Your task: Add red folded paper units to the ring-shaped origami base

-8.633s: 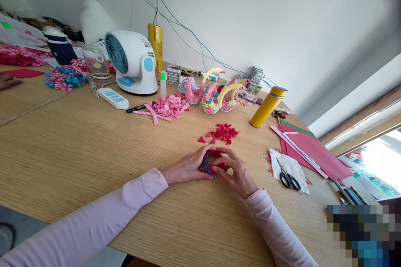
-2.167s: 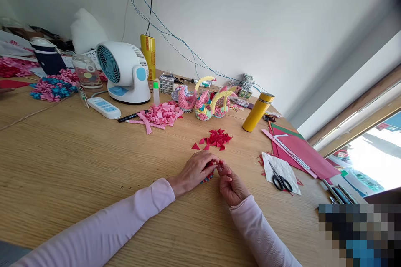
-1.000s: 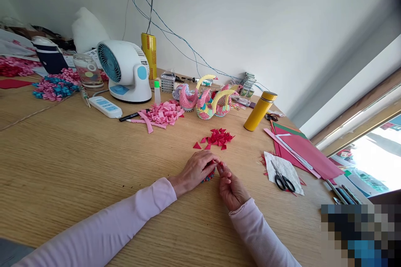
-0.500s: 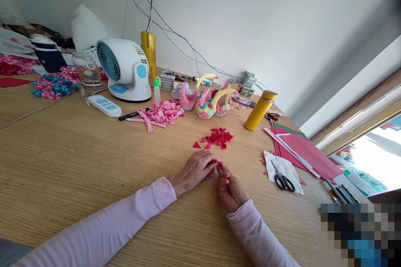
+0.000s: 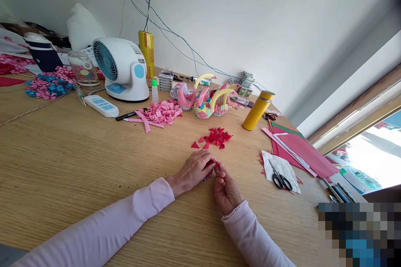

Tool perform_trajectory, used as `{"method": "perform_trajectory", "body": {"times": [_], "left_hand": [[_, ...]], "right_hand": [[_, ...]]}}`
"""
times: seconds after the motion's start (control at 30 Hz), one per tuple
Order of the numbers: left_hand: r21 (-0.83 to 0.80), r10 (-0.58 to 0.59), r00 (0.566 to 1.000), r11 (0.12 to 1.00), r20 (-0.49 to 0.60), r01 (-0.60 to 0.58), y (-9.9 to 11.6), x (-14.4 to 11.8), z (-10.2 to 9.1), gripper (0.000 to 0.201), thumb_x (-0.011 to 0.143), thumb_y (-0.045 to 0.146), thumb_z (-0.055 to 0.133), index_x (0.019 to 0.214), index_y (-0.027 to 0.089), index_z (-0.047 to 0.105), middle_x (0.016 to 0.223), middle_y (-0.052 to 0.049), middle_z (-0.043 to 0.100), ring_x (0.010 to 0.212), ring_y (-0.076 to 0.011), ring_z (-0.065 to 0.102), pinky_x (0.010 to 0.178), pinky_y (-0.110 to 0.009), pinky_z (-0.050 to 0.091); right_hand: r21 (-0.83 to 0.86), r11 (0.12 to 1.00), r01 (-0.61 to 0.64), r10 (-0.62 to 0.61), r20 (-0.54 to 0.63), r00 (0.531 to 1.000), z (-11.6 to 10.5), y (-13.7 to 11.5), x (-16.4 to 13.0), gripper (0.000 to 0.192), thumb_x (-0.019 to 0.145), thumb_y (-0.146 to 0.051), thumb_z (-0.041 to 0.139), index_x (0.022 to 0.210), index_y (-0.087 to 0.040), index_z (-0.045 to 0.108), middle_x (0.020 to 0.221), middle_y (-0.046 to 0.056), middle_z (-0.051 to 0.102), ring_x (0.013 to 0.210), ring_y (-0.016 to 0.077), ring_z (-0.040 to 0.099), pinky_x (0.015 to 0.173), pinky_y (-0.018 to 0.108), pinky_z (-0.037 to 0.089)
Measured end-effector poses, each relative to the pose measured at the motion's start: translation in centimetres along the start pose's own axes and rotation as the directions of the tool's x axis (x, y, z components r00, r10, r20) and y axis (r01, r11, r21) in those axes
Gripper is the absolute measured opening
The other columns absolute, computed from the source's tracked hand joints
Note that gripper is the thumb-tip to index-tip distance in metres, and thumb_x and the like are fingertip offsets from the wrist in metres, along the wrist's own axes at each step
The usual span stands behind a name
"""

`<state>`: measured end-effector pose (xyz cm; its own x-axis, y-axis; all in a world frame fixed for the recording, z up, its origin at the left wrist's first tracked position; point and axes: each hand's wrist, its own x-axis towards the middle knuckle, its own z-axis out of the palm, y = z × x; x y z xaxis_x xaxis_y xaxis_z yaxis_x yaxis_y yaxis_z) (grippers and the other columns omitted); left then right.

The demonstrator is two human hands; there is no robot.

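Observation:
My left hand (image 5: 192, 171) is curled over a small blue and red piece of folded-paper work (image 5: 208, 176), mostly hidden under the fingers. Close against it, my right hand (image 5: 228, 187) pinches a small red folded-paper triangle (image 5: 218, 163) between thumb and fingertips, at the edge of that work. Just beyond both hands lies a pile of red folded-paper triangles (image 5: 219, 137). Farther back stand several folded-paper swans (image 5: 203, 106) with yellow necks.
Pink paper pieces (image 5: 161, 113) lie heaped by a black marker (image 5: 130, 115) and a glue bottle (image 5: 154, 91). A white fan (image 5: 125, 71) stands back left. On the right are a yellow flask (image 5: 258, 110), scissors (image 5: 280, 178) on a tissue, and red paper sheets (image 5: 307, 150).
My right hand has shifted slightly left and in towards the paper work, its pinch still closed. My left hand keeps its hold. The whole view has drifted a little.

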<state>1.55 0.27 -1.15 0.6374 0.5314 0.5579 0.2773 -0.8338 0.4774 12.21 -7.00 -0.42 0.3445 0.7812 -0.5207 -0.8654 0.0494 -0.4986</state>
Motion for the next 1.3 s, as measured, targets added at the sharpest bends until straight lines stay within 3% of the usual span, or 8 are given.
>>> {"method": "perform_trajectory", "body": {"times": [0.3, 0.4, 0.53, 0.67, 0.8, 0.93, 1.07, 1.3], "left_hand": [[0.037, -0.006, 0.999, 0.999, 0.047, 0.004, -0.1, 0.0, 0.2, 0.007, 0.092, 0.020, 0.048, 0.089, 0.018, 0.053, 0.091, -0.004, 0.060, 0.087, -0.0189, 0.055, 0.080, -0.032, 0.046], [-0.023, -0.008, 0.999, 1.000, 0.046, 0.009, -0.3, -0.2, 0.1, 0.007, 0.092, 0.023, 0.050, 0.097, 0.019, 0.052, 0.097, -0.004, 0.060, 0.094, -0.0196, 0.056, 0.085, -0.034, 0.046], [-0.146, -0.013, 1.000, 0.989, -0.017, 0.011, -0.5, -0.4, -0.1, 0.046, 0.083, 0.032, 0.065, 0.120, 0.023, 0.040, 0.120, -0.009, 0.050, 0.115, -0.0241, 0.049, 0.096, -0.040, 0.044], [-0.202, 0.012, 0.994, 0.979, -0.105, -0.033, -0.8, -0.4, 0.1, 0.080, 0.070, 0.035, 0.077, 0.131, 0.023, 0.027, 0.131, -0.014, 0.038, 0.129, -0.0305, 0.036, 0.103, -0.047, 0.040], [-0.208, 0.039, 0.986, 0.976, -0.160, -0.072, -1.2, -0.6, 0.3, 0.089, 0.066, 0.035, 0.079, 0.134, 0.023, 0.023, 0.135, -0.017, 0.031, 0.134, -0.0339, 0.029, 0.106, -0.052, 0.035], [-0.298, -0.039, 0.999, 0.954, -0.008, 0.035, -1.9, -1.8, -0.8, 0.103, 0.057, 0.038, 0.084, 0.135, 0.025, 0.019, 0.137, -0.017, 0.033, 0.130, -0.0334, 0.036, 0.103, -0.052, 0.039], [-0.332, -0.124, 0.983, 0.929, 0.132, 0.162, -2.1, -2.7, -2.1, 0.092, 0.065, 0.037, 0.080, 0.135, 0.025, 0.022, 0.132, -0.014, 0.046, 0.122, -0.0283, 0.048, 0.100, -0.048, 0.042], [-0.308, -0.145, 0.983, 0.935, 0.115, 0.175, -1.5, -2.6, -2.2, 0.080, 0.068, 0.038, 0.077, 0.131, 0.023, 0.029, 0.128, -0.012, 0.052, 0.119, -0.0259, 0.051, 0.098, -0.045, 0.042]], "right_hand": [[0.037, 0.996, -0.079, 0.081, -0.060, 0.995, 0.6, -0.4, 0.1, 0.016, 0.085, -0.007, 0.058, 0.072, -0.014, 0.064, 0.065, -0.001, 0.066, 0.039, -0.0004, 0.050, 0.032, 0.004, 0.042], [-0.028, 0.999, 0.031, -0.032, -0.037, 0.999, 0.2, -0.7, 0.4, 0.010, 0.074, -0.008, 0.069, 0.069, -0.015, 0.065, 0.066, -0.001, 0.066, 0.039, 0.0003, 0.048, 0.030, 0.005, 0.038], [-0.206, 0.941, 0.267, -0.242, 0.141, 0.960, 0.0, -1.9, 0.4, 0.021, 0.060, -0.020, 0.082, 0.073, -0.016, 0.067, 0.076, 0.000, 0.069, 0.044, 0.0021, 0.051, 0.028, 0.008, 0.033], [-0.422, 0.742, 0.521, -0.323, 0.456, 0.829, 0.1, -2.4, 0.4, 0.021, 0.067, -0.031, 0.078, 0.080, -0.019, 0.068, 0.080, 0.002, 0.069, 0.062, 0.0090, 0.060, 0.038, 0.013, 0.038], [-0.519, 0.442, 0.732, -0.260, 0.707, 0.658, 0.0, -1.9, 1.0, 0.017, 0.073, -0.032, 0.072, 0.084, -0.020, 0.070, 0.083, 0.004, 0.070, 0.073, 0.0151, 0.063, 0.061, 0.025, 0.051], [-0.583, 0.195, 0.789, -0.251, 0.748, 0.615, -0.4, -1.8, 1.6, 0.019, 0.076, -0.034, 0.068, 0.087, -0.019, 0.070, 0.082, 0.004, 0.068, 0.067, 0.0142, 0.060, 0.055, 0.024, 0.047], [-0.602, 0.193, 0.774, -0.227, 0.740, 0.633, -0.6, -2.1, 1.6, 0.021, 0.076, -0.036, 0.068, 0.088, -0.018, 0.069, 0.082, 0.004, 0.067, 0.056, 0.0101, 0.054, 0.047, 0.021, 0.042], [-0.587, 0.279, 0.760, -0.208, 0.736, 0.644, 0.2, -1.9, 0.2, 0.018, 0.074, -0.035, 0.071, 0.083, -0.020, 0.072, 0.083, 0.003, 0.069, 0.058, 0.0108, 0.054, 0.050, 0.021, 0.042]]}}
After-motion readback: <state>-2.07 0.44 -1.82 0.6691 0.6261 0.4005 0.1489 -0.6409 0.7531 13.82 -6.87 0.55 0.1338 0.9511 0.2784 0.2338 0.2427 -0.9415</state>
